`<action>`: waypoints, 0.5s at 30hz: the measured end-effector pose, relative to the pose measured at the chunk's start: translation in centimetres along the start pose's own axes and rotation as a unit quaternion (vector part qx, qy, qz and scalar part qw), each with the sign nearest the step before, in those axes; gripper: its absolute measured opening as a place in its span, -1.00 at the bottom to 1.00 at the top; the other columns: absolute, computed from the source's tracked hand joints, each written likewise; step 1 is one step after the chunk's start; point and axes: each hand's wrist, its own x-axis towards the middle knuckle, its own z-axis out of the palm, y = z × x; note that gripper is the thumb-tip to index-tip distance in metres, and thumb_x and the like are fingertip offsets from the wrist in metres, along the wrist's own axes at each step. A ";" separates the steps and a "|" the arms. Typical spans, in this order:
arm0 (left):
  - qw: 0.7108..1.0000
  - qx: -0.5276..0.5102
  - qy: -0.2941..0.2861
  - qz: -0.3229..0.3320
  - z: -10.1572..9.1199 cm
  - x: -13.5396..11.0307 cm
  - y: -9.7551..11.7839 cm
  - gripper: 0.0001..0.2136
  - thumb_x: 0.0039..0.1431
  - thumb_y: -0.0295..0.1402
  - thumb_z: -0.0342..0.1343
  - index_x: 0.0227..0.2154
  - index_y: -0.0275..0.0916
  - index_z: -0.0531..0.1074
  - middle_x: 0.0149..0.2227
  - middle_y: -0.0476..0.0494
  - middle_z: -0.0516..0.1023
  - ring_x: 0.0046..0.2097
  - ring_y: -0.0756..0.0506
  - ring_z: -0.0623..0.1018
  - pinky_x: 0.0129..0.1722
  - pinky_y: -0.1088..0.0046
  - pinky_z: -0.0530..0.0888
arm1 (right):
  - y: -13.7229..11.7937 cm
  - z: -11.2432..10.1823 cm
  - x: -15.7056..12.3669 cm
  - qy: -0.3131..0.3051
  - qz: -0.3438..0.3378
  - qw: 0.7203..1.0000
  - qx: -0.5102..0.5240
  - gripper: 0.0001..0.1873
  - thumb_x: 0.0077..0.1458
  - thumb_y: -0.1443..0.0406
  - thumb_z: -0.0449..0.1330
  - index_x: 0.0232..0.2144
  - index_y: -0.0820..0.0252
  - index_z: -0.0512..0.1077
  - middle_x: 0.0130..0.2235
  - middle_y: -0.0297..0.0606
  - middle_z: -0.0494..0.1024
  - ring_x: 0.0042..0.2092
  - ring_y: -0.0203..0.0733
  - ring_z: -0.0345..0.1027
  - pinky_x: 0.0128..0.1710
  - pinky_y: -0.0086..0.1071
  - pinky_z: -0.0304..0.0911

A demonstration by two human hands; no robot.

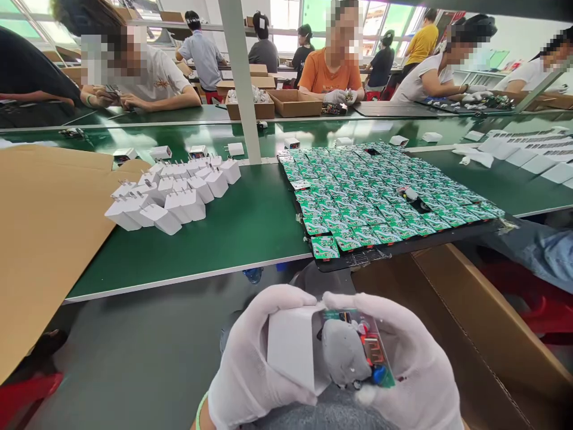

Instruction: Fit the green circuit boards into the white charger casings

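Both my hands wear white gloves and meet low in the middle of the view. My left hand (250,364) is closed round a white charger housing (290,349). My right hand (412,358) is closed on a small green circuit board (364,346) with coloured parts, its end pushed into the open side of the housing. On the green table ahead, a heap of white charger housings (174,191) lies to the left. A black tray (430,239) packed with green circuit boards (380,191) sits to the right, overhanging the table edge.
A brown cardboard sheet (40,239) covers the table's left end, and an open cardboard box (483,322) stands low right. A white post (242,77) rises from the table's middle. Loose white parts ride a green belt (147,137). Several people work along the far side.
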 end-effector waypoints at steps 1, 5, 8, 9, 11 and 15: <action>1.000 0.000 -0.002 0.007 -0.1 0.0 0.0 -0.36 -0.32 -0.26 0.46 -0.08 0.01 0.36 -0.07 0.02 0.47 -0.11 -0.12 0.53 -0.14 0.49 0.51 | -0.1 0.0 0.0 -0.003 0.002 1.000 0.006 -0.47 -0.04 0.19 0.37 0.01 -0.17 0.39 0.00 -0.37 0.55 -0.03 -0.20 0.48 -0.04 -0.48 0.42; 1.000 -0.004 -0.012 0.027 -0.4 0.0 0.0 -0.32 -0.32 -0.40 0.47 -0.06 0.04 0.35 -0.06 0.04 0.45 -0.05 -0.12 0.50 -0.05 0.48 0.46 | -0.4 -0.2 0.0 -0.007 0.003 1.000 0.009 -0.46 -0.04 0.22 0.37 0.03 -0.15 0.38 0.01 -0.37 0.54 -0.01 -0.20 0.47 -0.03 -0.49 0.41; 0.999 -0.003 -0.015 0.032 -0.4 -0.1 0.0 -0.29 -0.34 -0.42 0.47 -0.05 0.06 0.33 -0.05 0.05 0.44 -0.02 -0.11 0.48 -0.01 0.49 0.43 | -0.5 -0.2 -0.1 -0.015 0.007 1.000 0.000 -0.43 -0.05 0.26 0.38 0.03 -0.14 0.38 0.01 -0.35 0.54 -0.03 -0.18 0.48 -0.04 -0.46 0.43; 0.999 -0.003 -0.016 0.036 -0.4 0.0 0.0 -0.30 -0.33 -0.38 0.47 -0.05 0.05 0.33 -0.05 0.04 0.44 -0.02 -0.10 0.48 -0.01 0.49 0.43 | -0.5 -0.2 -0.1 -0.017 0.010 1.000 0.003 -0.43 -0.05 0.26 0.38 0.03 -0.14 0.38 0.00 -0.34 0.55 -0.04 -0.17 0.49 -0.05 -0.45 0.44; 0.999 -0.003 -0.014 0.040 -0.2 0.1 0.0 -0.35 -0.27 -0.26 0.45 -0.04 0.03 0.34 -0.06 0.02 0.45 -0.03 -0.11 0.49 -0.02 0.47 0.45 | -0.5 -0.2 -0.3 -0.020 0.018 1.000 0.012 -0.45 -0.03 0.25 0.37 0.03 -0.14 0.37 0.00 -0.34 0.55 -0.05 -0.14 0.49 -0.08 -0.42 0.47; 0.997 -0.003 -0.014 0.073 0.1 0.6 0.0 -0.35 -0.28 -0.19 0.44 -0.04 -0.02 0.36 -0.08 -0.03 0.48 -0.09 -0.11 0.53 -0.09 0.49 0.50 | -0.2 -0.5 -0.6 -0.016 0.023 0.999 -0.021 -0.42 -0.04 0.25 0.38 0.04 -0.17 0.35 0.00 -0.37 0.54 -0.02 -0.09 0.47 -0.09 -0.36 0.48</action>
